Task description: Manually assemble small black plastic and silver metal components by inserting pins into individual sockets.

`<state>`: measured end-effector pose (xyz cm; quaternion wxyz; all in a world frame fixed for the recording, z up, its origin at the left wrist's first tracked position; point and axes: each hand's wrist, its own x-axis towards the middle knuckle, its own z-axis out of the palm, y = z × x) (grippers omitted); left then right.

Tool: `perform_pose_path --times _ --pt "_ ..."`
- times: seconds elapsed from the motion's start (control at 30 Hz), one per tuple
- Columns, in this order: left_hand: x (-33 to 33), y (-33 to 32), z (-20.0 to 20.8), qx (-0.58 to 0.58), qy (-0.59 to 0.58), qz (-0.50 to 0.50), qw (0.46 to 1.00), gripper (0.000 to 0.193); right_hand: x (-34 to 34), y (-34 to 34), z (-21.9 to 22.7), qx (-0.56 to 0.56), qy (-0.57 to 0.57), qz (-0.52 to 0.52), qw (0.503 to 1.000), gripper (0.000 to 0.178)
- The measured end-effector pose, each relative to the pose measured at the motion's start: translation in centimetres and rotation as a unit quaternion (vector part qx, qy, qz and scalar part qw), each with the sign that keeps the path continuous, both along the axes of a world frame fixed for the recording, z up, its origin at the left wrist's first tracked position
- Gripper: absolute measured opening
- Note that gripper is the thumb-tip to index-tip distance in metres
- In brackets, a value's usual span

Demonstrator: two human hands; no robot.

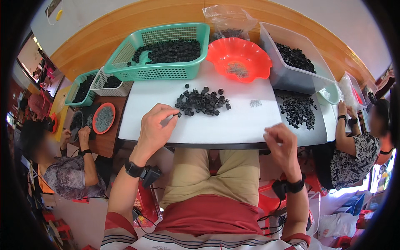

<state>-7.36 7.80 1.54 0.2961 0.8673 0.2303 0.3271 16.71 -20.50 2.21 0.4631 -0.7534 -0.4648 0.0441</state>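
Note:
My left hand (157, 127) is closed in a pinch over the white table. At its fingertips is a small black plastic part (179, 114), just left of a loose pile of black plastic parts (202, 101). Over the front right edge of the table, my right hand (283, 143) has its fingers curled together. Whatever is between them, if anything, is too small to see. Several small silver pins (255, 103) lie to the right of the pile, beyond my right hand.
Behind the pile stand a green basket (156, 75) of black parts, a red scalloped bowl (258, 56) with pins and a clear bin (291, 77). More small black parts (298, 111) lie on a dark sheet at right. A co-worker (71, 175) sits left, another (354, 154) right.

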Motion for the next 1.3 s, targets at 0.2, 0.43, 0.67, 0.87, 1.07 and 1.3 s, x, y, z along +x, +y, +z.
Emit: perform_pose_path --times 0.2,0.43,0.67,0.87,1.07,1.3 --pt "0.8 -3.5 -0.2 -0.03 -0.039 -0.064 0.997 0.016 6.5 3.8 -0.3 -0.04 -0.152 -0.018 0.987 0.015" --pt "1.9 -5.0 -1.0 -0.007 -0.036 -0.084 0.996 0.017 8.5 6.5 -0.5 -0.154 -0.188 -0.021 0.97 0.02" --pt "2.4 -4.3 -1.5 -0.006 -0.03 -0.065 0.997 0.017 8.9 7.0 -0.2 -0.205 -0.184 -0.014 0.961 0.019" --pt "2.7 -4.2 -1.5 -0.021 -0.03 -0.049 0.998 0.016 8.5 7.5 0.4 -0.199 -0.137 -0.003 0.97 0.016" --pt "2.6 -3.6 -1.7 -0.064 -0.066 -0.047 0.995 0.017 8.6 7.0 0.1 -0.162 -0.123 -0.021 0.979 0.015" --pt "2.7 -3.6 -2.0 -0.099 -0.085 -0.039 0.991 0.017 8.2 6.9 -0.5 -0.137 -0.127 -0.037 0.982 0.017"
